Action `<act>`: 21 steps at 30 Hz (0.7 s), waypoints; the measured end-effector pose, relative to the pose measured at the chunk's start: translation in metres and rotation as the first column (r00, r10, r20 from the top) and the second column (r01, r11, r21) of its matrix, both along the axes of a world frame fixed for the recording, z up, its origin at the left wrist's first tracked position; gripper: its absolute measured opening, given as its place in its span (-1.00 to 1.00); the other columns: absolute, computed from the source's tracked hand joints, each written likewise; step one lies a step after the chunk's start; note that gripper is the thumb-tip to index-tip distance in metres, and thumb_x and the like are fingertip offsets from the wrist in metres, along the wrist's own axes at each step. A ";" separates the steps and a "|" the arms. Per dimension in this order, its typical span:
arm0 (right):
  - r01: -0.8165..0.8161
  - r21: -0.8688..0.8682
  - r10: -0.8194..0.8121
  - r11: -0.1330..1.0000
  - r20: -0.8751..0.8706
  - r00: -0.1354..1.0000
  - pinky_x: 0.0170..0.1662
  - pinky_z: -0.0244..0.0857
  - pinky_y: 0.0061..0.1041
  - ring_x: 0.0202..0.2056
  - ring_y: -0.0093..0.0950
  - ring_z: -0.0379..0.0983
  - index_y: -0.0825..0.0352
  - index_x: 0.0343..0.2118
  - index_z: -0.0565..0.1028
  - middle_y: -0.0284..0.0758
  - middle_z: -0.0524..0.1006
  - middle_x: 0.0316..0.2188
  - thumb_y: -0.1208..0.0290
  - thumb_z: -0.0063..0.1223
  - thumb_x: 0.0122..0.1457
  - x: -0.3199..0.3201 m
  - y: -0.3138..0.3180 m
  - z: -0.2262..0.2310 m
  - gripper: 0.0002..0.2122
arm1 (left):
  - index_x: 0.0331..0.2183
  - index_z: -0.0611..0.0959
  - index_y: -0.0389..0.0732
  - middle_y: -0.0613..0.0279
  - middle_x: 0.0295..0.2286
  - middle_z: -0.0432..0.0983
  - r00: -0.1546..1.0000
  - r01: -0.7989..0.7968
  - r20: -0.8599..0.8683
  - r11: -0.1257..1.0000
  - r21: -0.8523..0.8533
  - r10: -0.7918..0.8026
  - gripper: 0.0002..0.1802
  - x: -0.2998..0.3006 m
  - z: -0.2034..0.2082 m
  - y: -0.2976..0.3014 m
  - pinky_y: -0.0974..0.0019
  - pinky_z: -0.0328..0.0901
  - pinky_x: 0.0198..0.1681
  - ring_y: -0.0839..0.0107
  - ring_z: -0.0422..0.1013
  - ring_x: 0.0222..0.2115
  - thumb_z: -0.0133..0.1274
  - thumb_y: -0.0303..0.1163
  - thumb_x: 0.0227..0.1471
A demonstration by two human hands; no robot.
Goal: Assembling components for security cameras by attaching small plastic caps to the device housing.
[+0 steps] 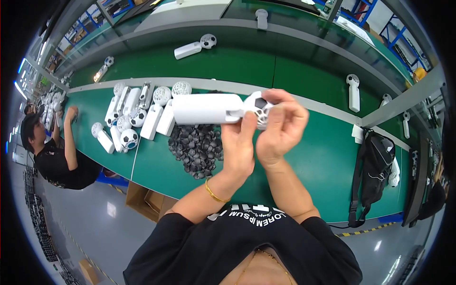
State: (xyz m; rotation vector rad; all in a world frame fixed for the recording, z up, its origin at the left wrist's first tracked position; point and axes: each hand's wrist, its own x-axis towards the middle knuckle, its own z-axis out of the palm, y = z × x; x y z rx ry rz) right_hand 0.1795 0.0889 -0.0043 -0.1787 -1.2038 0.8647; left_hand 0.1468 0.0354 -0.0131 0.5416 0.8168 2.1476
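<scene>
Above the bench I hold a white device [204,108] sideways, its long rounded body reaching left and its black-and-white soccer-ball head [259,105] at the right end. My left hand [236,145] is closed round the body's neck from below, thumb against the ball. My right hand [281,127] is closed on the ball, fingers over its far side and thumb on its front. White lattice shows on the ball between black patches. Just below the body lies a heap of small black pieces [195,148], partly covered by my left wrist.
Several white devices with ball heads [128,116] are grouped on the green bench [323,166] to the left. Others lie on the green conveyor [237,59] beyond. A black bag [373,166] rests at the right, a cardboard box [147,202] stands below, and a co-worker [59,156] sits left.
</scene>
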 end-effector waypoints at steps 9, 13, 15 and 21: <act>-0.269 -0.347 0.209 0.898 -0.202 0.957 -0.31 0.39 -0.52 -0.40 -0.50 0.45 0.37 -0.28 0.32 -0.26 0.45 -0.42 0.47 -0.14 0.28 0.039 0.037 0.029 -0.92 | 0.04 0.39 -0.29 0.08 0.03 0.33 0.816 0.395 -0.369 0.896 -0.203 -0.444 -0.64 -0.030 0.007 -0.027 0.39 0.32 -0.12 0.47 0.39 -0.20 -0.17 -0.44 0.22; -0.276 -0.297 0.303 0.914 0.047 0.952 -0.27 0.39 -0.55 -0.38 -0.54 0.46 0.37 -0.27 0.33 -0.24 0.49 -0.41 0.55 -0.07 0.24 0.031 0.030 0.024 -0.94 | -0.15 0.29 -0.18 0.14 -0.21 0.42 0.799 0.602 0.048 0.796 -0.072 -0.600 -0.83 -0.024 -0.002 -0.022 0.30 0.42 -0.21 0.37 0.45 -0.25 -0.16 -0.49 0.20; -0.326 -0.321 0.356 0.889 0.037 0.934 -0.24 0.38 -0.57 -0.35 -0.56 0.45 0.39 -0.29 0.36 -0.27 0.50 -0.38 0.53 -0.03 0.22 0.027 0.033 0.022 -0.92 | -0.14 0.23 -0.18 -0.01 -0.19 0.43 0.817 0.557 -0.108 0.823 -0.109 -0.567 -0.69 -0.020 -0.003 -0.019 0.16 0.45 -0.17 0.21 0.48 -0.21 -0.03 -0.48 0.13; -0.434 -0.510 0.531 0.743 0.055 0.845 -0.35 0.25 -0.66 -0.44 -0.65 0.33 0.39 -0.31 0.47 -0.39 0.48 -0.39 0.54 0.09 0.14 0.066 0.047 0.023 -0.92 | 0.00 0.16 -0.31 -0.15 -0.17 0.43 0.879 0.475 0.080 0.856 -0.202 -0.469 -0.52 -0.029 0.008 -0.010 0.15 0.51 -0.26 0.16 0.50 -0.24 -0.06 -0.27 0.19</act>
